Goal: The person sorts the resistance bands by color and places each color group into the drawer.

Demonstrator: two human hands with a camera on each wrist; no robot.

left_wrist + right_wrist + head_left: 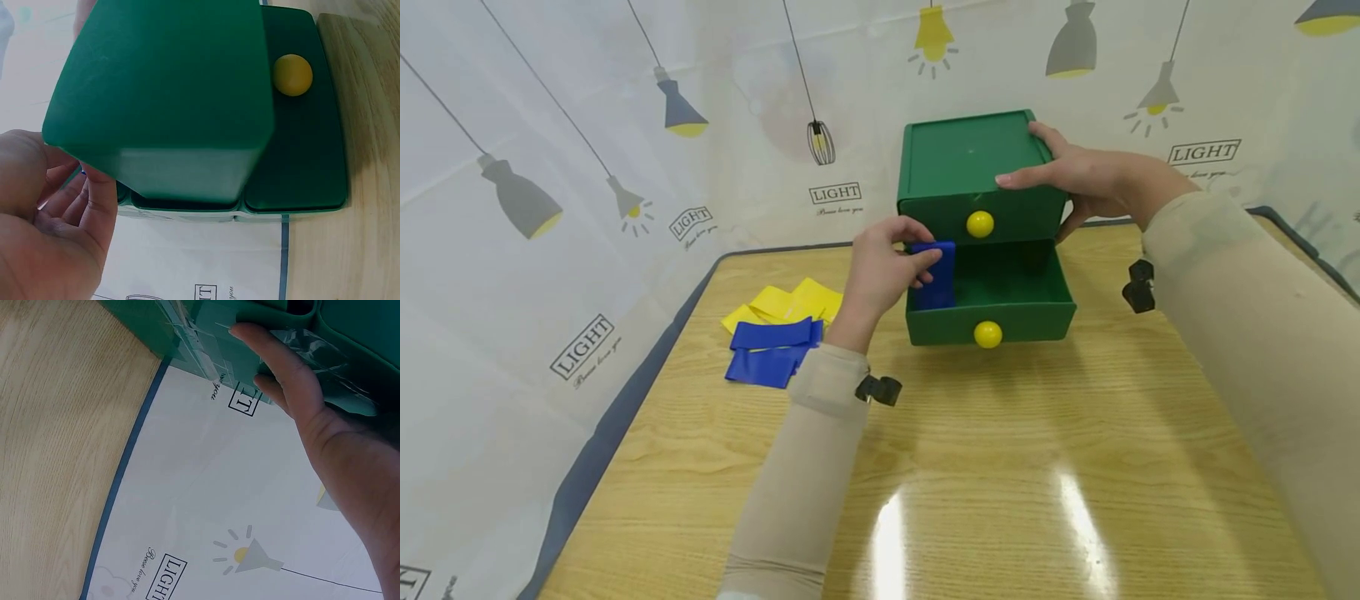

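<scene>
My left hand (pixel 883 271) is over the left side of a pulled-out lower drawer (pixel 1030 325), pinching a flat blue band (pixel 936 287) between thumb and fingers. The band hangs upright inside that drawer. My right hand (pixel 1090 171) spans the upper right edge of the green drawer box (pixel 970 154), two digits on its top and others against the side. Seen from the right wrist, straight fingers (pixel 290 372) lie along the green box near clear tape (pixel 194 340). The upper drawer (pixel 940 221) is closed. In the left wrist view, the left hand (pixel 62 219) is partly hidden behind green plastic.
Several flat yellow bands (pixel 790 302) and blue bands (pixel 763 367) lie piled on the wooden table (pixel 970 467), left of the box. Yellow round knobs (pixel 988 335) stick out from both drawer fronts. A lamp-printed white curtain (pixel 730 125) stands behind the table.
</scene>
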